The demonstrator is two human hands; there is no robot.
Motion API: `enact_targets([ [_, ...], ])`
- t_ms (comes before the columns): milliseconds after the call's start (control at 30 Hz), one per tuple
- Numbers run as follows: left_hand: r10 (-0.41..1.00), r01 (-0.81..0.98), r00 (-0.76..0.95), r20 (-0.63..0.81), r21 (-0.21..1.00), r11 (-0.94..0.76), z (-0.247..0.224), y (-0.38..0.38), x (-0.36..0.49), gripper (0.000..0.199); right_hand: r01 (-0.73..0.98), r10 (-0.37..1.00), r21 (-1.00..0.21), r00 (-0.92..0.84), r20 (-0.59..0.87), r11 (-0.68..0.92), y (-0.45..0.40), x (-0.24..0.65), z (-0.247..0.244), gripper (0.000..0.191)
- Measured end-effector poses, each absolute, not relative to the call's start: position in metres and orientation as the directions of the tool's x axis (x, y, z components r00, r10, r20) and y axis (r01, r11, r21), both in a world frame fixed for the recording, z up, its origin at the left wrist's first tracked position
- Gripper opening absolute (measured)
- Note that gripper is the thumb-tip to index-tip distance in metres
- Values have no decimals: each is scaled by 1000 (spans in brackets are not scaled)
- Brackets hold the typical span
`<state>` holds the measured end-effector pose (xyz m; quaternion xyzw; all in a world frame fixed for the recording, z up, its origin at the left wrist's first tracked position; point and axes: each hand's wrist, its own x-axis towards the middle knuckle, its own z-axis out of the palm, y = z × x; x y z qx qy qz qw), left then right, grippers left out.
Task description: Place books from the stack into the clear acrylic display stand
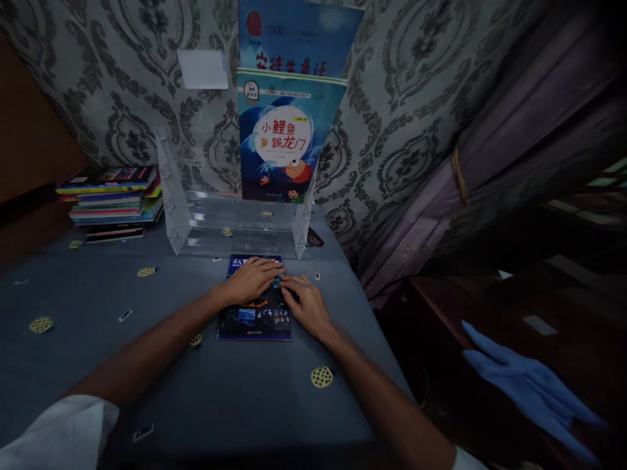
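Observation:
A dark blue magazine (255, 323) with small photos on its cover lies closed on the table, just in front of a clear acrylic book stand (240, 245). My left hand (252, 281) rests flat across its upper part, fingers stretched out to the right. From the right side my right hand (309, 307) reaches over the cover's edge, its fingers slightly bent and the thumb apart, fingertips close to those of my left. Part of the cover is hidden under both hands. In the stand, a blue-green picture book (279, 140) leans upright before a larger blue book (298, 36).
Several books form a stack (115, 196) at the left rear of the blue-grey tablecloth (161, 365). A white card (203, 70) shows above the stand's left side. Dark glasses (315, 237) lie behind the stand's right end. Blue gloves (529, 385) lie on dark furniture at right.

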<state>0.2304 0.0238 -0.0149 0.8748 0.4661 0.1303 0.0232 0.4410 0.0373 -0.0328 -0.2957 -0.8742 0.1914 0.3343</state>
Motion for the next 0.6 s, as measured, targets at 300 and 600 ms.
enact_targets([
  [300, 832, 824, 513, 211, 150, -546, -15, 22, 234, 39, 395, 640, -521, -611, 466, 757, 38, 442, -37, 27],
  [600, 901, 922, 313, 301, 133, -365, -10, -3, 200, 40, 404, 644, -514, -597, 478, 756, 37, 443, -38, 28],
])
